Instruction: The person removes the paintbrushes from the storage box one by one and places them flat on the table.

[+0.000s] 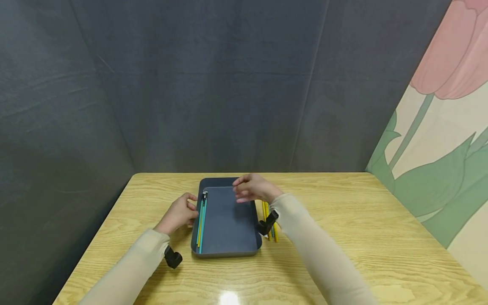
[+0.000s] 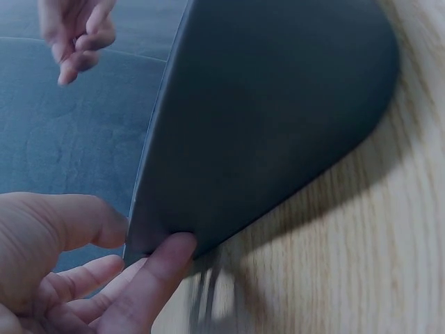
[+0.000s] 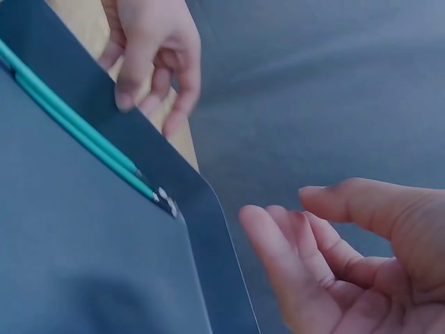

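Note:
A dark blue-grey rectangular tray [image 1: 230, 224] lies on the wooden table. Along its left inner wall is a row of slim pencils [image 1: 202, 224], teal and yellow, their dark and pale ends at the far side. My left hand [image 1: 181, 212] pinches the tray's left wall, thumb at the rim [image 2: 126, 229] and a finger against the outside. Over the tray's far right part hovers my right hand [image 1: 253, 188], fingers loosely bent and nothing between them. More pencils [image 1: 276, 235], mostly yellow, lie outside the tray's right side, partly hidden by the right wrist.
The wooden table [image 1: 335, 237] reaches back to a dark curtain [image 1: 213, 93]. A wall with a painted tulip [image 1: 446, 55] rises on the right. Each wrist carries a small black camera mount [image 1: 173, 257].

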The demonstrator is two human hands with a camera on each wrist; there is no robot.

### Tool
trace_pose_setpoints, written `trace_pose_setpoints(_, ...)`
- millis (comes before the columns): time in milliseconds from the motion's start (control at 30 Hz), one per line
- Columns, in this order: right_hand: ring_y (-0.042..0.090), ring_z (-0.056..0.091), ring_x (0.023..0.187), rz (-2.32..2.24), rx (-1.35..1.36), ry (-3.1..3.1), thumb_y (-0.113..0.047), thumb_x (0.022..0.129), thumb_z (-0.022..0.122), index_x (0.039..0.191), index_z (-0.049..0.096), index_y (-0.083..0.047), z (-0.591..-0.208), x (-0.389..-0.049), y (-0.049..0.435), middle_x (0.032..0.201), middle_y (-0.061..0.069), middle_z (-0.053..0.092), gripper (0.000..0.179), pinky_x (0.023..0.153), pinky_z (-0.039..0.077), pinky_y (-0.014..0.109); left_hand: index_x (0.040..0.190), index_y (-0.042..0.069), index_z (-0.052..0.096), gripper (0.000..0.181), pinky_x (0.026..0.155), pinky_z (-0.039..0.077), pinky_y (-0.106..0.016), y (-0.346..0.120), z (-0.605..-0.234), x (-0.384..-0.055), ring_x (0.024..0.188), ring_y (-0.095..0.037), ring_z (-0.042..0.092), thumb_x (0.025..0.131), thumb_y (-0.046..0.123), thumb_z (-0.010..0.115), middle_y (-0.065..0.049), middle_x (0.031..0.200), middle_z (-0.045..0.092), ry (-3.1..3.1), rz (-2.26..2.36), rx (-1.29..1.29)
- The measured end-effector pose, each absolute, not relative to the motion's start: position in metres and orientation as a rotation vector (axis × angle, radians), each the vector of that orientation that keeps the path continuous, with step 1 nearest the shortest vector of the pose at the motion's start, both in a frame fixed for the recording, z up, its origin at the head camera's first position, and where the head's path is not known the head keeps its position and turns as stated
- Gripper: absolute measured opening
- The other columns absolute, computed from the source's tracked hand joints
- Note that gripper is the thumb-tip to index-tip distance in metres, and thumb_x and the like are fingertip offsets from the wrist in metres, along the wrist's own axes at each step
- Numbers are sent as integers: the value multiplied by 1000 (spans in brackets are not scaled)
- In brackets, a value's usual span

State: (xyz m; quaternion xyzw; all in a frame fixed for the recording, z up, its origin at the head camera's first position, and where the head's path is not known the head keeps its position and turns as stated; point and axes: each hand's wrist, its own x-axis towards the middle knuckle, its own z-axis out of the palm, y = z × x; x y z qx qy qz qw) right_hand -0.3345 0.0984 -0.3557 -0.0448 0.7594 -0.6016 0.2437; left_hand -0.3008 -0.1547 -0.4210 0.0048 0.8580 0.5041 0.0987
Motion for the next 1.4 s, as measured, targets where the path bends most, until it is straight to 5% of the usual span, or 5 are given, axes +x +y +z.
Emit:
trace_pose_setpoints(400,16,61,70,-1593,-74,2067,-1,90,61,110,60,5,-374,-329,38,113,25,63,21,75,60,35,127,-2,47,48,59,58,-35,-156,-421,-300,73,-23,61,82,-8,61,-18,99,54,2532,1500,2)
trace_pose_setpoints(600,17,59,66,-1575,-37,2054,4,88,62,98,59,0,-389,-327,17,84,12,61,11,76,60,37,128,-2,47,49,59,58,-35,-157,-421,-300,73,-23,61,81,-8,61,-18,100,54,2540,1494,15)
trace_pose_setpoints(833,17,59,64,-1534,14,2093,5,87,61,108,59,8,-399,-327,1,74,7,58,22,74,60,38,127,-3,47,49,58,58,-34,-158,-423,-303,72,-21,61,81,-7,62,-18,98,54,2554,1480,21)
trace_pose_setpoints(1000,16,56,61,-1506,45,2130,7,84,62,90,60,1,-405,-327,-7,70,6,56,8,77,60,41,127,-2,47,48,59,58,-34,-158,-425,-304,73,-21,61,82,-7,62,-18,99,54,2547,1483,13)
trace_pose_setpoints(1400,22,59,68,-1464,141,2224,7,82,64,70,47,-8,-408,-322,-19,69,9,55,26,79,59,43,128,-3,47,48,60,59,-36,-158,-423,-301,75,-22,60,83,-7,61,-18,98,54,2529,1491,16)
